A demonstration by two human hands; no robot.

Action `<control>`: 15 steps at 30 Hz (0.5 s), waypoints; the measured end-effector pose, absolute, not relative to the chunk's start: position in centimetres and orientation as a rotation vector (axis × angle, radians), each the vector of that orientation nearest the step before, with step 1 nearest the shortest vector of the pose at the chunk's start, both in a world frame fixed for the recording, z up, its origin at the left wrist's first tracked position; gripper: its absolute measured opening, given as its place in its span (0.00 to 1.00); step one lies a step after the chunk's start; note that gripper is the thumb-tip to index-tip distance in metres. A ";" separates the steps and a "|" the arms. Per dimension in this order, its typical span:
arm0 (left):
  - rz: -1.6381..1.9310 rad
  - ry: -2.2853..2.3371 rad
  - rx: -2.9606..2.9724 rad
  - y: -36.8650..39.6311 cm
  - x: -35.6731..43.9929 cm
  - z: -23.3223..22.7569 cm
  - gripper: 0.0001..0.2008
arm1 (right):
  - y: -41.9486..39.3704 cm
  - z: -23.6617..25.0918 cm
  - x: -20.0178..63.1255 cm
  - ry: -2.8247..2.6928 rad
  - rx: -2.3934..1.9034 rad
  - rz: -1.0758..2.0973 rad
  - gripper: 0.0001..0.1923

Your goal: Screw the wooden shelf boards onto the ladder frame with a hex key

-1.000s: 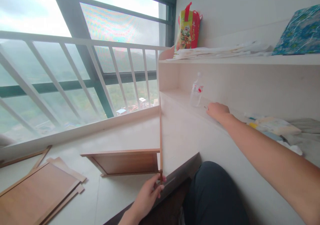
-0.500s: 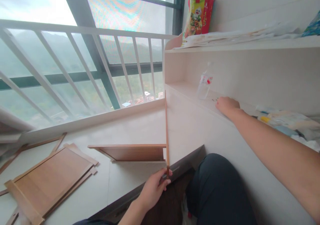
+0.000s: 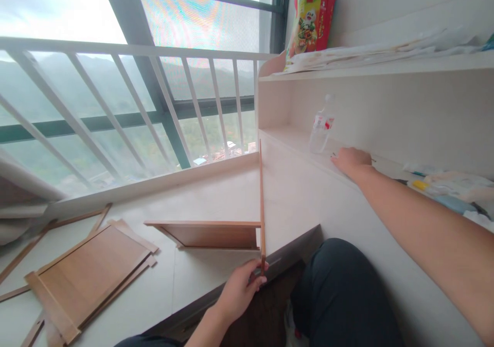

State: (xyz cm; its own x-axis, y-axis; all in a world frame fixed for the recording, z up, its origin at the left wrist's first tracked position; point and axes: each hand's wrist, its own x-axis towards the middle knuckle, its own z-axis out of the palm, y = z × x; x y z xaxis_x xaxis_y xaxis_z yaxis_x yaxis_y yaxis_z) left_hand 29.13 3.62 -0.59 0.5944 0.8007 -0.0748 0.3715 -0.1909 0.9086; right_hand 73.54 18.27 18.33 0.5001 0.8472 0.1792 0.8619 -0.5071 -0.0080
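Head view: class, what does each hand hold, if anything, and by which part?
The left hand grips the narrow wooden piece by its near end. Whether the right hand holds anything cannot be told.

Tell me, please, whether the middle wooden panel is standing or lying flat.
Standing on edge: the middle wooden panel rises from the white surface, its face showing below the raised top edge.
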 end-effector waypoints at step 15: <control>0.509 1.007 1.863 3.9 28.7 -0.6 0.12 | 19.9 18.7 73.3 -1.510 -2.653 -0.139 0.20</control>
